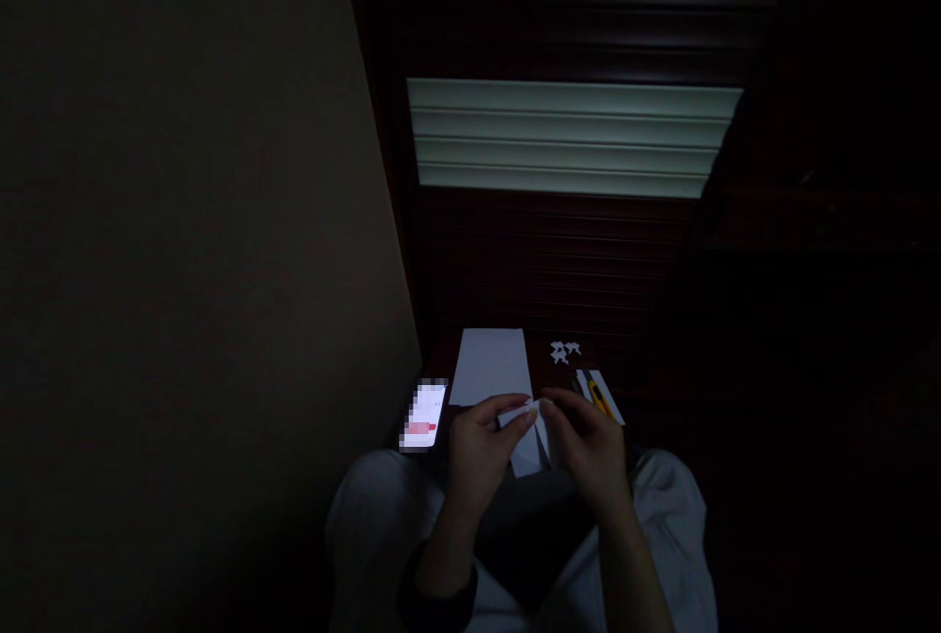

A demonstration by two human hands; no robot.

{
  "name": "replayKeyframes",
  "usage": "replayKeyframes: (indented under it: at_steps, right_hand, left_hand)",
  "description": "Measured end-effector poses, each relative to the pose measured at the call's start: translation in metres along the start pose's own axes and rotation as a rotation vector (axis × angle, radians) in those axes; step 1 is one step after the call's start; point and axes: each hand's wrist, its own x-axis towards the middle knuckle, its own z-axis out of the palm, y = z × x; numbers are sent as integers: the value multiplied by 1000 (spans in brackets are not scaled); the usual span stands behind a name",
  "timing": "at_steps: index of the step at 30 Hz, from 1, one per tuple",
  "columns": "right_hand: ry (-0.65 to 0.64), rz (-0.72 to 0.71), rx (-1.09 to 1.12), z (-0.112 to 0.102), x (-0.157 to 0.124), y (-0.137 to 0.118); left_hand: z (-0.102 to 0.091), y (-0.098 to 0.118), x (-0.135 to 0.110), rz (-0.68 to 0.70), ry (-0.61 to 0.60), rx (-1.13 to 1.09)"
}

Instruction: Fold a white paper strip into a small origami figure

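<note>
In the dim head view, my left hand (481, 442) and my right hand (588, 442) meet over my lap, both pinching a small folded piece of white paper (527, 452) at its top edge. The fingertips of the two hands almost touch. The paper hangs down between them. Just beyond the hands lies a larger white sheet (491, 365) on a dark surface. A lit phone (424, 414) lies left of my left hand.
Several small white paper scraps (565, 351) lie at the back right of the dark surface. A yellow-handled tool (601, 398) rests on a paper strip by my right hand. A beige wall (183, 221) is at left and a pale moulding (569, 138) ahead.
</note>
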Motion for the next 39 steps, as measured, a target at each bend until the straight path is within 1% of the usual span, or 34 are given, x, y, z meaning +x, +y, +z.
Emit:
replayKeyframes:
  at_steps: [8,14,16,22,27,33,39]
  right_hand:
    - [40,-50,-73,-1,-1,3]
    - [45,-97,-94,-1,-2,-1]
    - [47,-106,-98,0,-2,-2]
    - [29,-116,-106,2,-1,0]
    - [34,-121,-114,2,-1,0]
    - [20,-148,-89,6,-2,-3]
    - [19,-152,-95,7,-3,-4]
  left_hand:
    - [-2,-7,0,-79,-128,-180]
    - [-2,-4,-1,-112,-148,-282]
    - [-3,-4,-1,-101,-149,-273]
    - [-5,-4,0,-84,-133,-158]
    - [-6,-2,-1,-62,-197,-215]
    - [-4,-3,-1,-51,-170,-224]
    - [-3,-3,-1,-67,-157,-188]
